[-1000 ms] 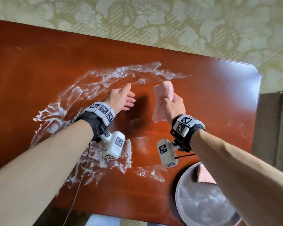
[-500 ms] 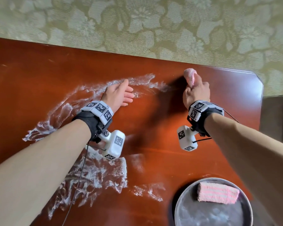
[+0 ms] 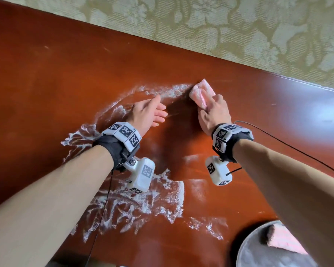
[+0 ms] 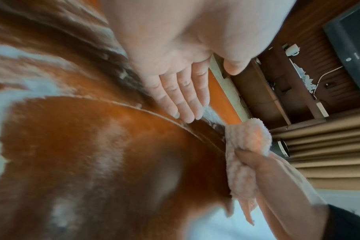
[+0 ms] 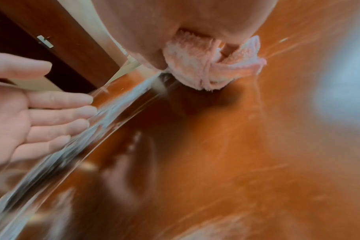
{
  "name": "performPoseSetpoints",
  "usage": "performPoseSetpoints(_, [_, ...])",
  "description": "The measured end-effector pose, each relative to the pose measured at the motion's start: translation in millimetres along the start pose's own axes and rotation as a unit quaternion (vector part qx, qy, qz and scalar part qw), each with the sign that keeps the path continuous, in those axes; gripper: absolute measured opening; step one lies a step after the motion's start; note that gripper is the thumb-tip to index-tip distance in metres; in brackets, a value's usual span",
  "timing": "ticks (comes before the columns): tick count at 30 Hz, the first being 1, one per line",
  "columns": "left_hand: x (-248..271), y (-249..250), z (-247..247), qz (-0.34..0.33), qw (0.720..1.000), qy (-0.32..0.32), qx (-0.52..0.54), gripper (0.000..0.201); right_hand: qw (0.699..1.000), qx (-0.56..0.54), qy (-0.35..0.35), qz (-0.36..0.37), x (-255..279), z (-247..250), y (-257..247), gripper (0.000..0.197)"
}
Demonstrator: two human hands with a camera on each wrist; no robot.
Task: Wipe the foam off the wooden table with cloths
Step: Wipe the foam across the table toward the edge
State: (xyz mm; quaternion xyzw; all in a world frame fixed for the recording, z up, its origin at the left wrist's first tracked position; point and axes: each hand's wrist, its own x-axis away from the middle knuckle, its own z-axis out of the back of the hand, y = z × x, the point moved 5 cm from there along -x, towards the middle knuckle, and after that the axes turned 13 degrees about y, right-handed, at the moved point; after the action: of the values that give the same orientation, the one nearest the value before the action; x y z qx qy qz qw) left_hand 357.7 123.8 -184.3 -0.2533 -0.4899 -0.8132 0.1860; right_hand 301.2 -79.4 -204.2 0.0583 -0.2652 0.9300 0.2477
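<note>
White foam (image 3: pixel 143 201) lies smeared in a wide arc over the glossy red-brown wooden table (image 3: pixel 66 78). My right hand (image 3: pixel 213 114) grips a bunched pink cloth (image 3: pixel 201 91) and presses it on the table at the far right end of the foam arc (image 3: pixel 174 89). In the right wrist view the cloth (image 5: pixel 206 68) sits folded under the hand, touching the foam streak (image 5: pixel 113 110). My left hand (image 3: pixel 148 112) stays flat, fingers straight and together, just left of the cloth and inside the arc. In the left wrist view its straight fingers (image 4: pixel 181 95) hold nothing.
A round metal basin (image 3: pixel 258 245) stands at the table's near right corner with a second pink striped cloth (image 3: pixel 281 239) in it, partly hidden by my right forearm. Patterned green carpet (image 3: pixel 220 26) lies beyond the far edge. A thin cable (image 3: pixel 297 151) trails from my right wrist.
My right hand has carried the cloth from mid-air down onto the table and swept it left to the far end of the foam. The left hand has barely moved.
</note>
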Motion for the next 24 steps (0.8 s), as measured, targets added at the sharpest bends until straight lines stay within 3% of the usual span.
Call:
performPoseSetpoints(12, [-3,-62,128,0.037,0.995,0.067,0.063,0.05,0.989,0.033,-0.081,0.123,62,-89,-140,0.06])
performPoseSetpoints(19, [10,-107,180,0.06,0.991,0.089,0.076,0.05,0.968,0.029,-0.122,0.22,122,-130,-184,0.062])
performPoseSetpoints(24, [21,-126,200,0.046,0.992,0.104,0.055,0.048,0.958,0.012,-0.139,0.25,167,-147,-193,0.058])
